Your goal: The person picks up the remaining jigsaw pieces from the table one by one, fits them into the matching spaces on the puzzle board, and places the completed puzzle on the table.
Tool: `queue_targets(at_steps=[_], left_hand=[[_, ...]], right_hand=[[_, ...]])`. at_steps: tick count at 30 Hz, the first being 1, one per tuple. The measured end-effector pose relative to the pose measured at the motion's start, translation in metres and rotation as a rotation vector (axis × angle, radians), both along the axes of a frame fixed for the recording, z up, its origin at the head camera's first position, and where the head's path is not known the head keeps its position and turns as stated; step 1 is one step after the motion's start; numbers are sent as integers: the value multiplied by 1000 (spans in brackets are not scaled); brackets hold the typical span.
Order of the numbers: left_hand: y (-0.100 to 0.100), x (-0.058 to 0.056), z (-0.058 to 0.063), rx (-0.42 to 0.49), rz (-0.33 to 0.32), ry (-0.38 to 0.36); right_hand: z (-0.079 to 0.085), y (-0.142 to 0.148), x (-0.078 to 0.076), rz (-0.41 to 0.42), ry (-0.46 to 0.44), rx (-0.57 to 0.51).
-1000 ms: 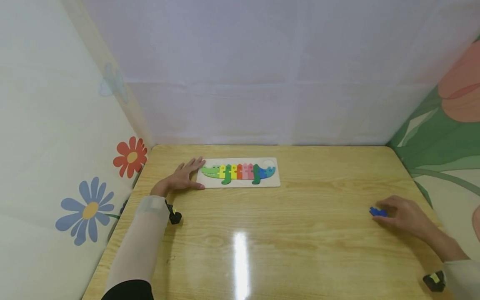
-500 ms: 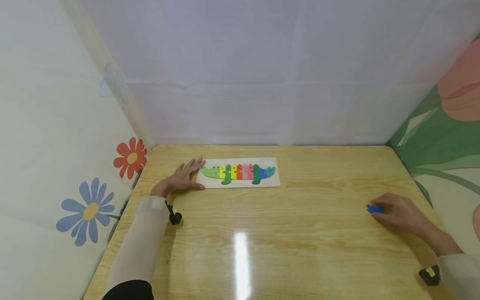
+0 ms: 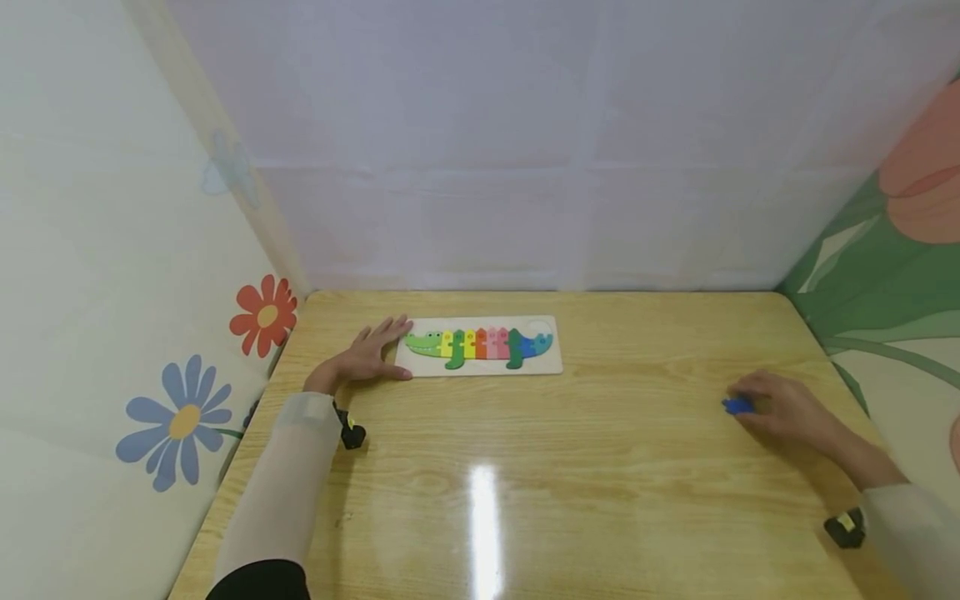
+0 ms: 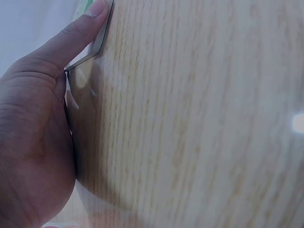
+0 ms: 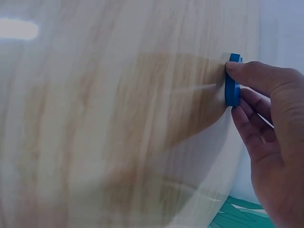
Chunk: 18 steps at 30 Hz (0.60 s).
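Observation:
A pale wooden puzzle board (image 3: pixel 551 366) lies on the table, bearing a crocodile made of coloured pieces (image 3: pixel 482 344), with a green head at left and a blue tail at right. My left hand (image 3: pixel 360 358) rests at the board's left end, fingers spread straight; the left wrist view has its thumb (image 4: pixel 71 40) lying over the board's corner. Far to the right, my right hand (image 3: pixel 787 410) pinches a small blue puzzle piece (image 3: pixel 737 406) between thumb and fingers. In the right wrist view that blue piece stands on edge, close over the table.
The wood-grain table (image 3: pixel 600 467) stretches between the hands, with a bright light reflection (image 3: pixel 483 525) near the front. A white cloth (image 3: pixel 450 225) hangs behind it. Flower-printed cloths stand along the left (image 3: pixel 172 333) and right (image 3: pixel 900 333) sides.
My right hand has moved left and farther toward the back of the table, carrying the blue puzzle piece. My left hand and the board keep their places.

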State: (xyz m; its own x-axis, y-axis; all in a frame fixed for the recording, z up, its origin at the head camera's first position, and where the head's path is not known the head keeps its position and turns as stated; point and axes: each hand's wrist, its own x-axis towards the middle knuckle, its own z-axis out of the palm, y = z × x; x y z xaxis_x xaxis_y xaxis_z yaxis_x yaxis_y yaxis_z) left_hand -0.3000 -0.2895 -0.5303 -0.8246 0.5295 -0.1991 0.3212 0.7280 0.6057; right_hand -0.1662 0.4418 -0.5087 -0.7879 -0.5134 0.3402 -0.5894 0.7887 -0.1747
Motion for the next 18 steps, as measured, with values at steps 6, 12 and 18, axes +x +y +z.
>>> queue_targets(at_steps=[6, 12, 18], left_hand=[[2, 2, 3, -13, 0, -1], [5, 7, 11, 18, -8, 6], [6, 11, 17, 34, -12, 12]], right_hand=[[1, -3, -8, 45, 6, -20], [1, -6, -10, 51, 11, -20], [3, -8, -7, -65, -68, -27]])
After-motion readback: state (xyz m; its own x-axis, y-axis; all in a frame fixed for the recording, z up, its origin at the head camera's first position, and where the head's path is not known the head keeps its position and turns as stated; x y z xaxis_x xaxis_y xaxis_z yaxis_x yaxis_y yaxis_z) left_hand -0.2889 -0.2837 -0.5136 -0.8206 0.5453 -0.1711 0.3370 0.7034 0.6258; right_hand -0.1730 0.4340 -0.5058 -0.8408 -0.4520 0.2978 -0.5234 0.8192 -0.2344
